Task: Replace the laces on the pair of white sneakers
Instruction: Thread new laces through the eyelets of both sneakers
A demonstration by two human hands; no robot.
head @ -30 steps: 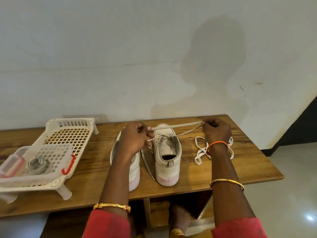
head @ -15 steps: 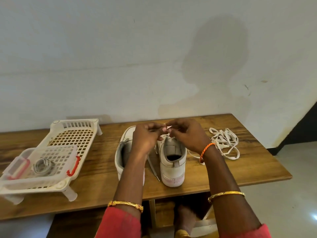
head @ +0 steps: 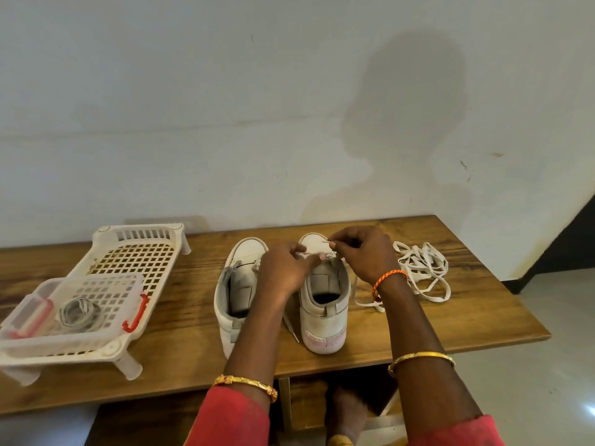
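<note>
While both hands work over the right white low-top sneaker (head: 323, 304) on the wooden table (head: 476, 317), the right hand (head: 363, 255) pinches a flat white lace's tip (head: 325, 242) and the left hand (head: 286, 268) pinches lace at the eyelets. Threading looks under way; next, the tip needs guiding through an eyelet. Its unlaced mate (head: 235, 291) stands just left.
</note>
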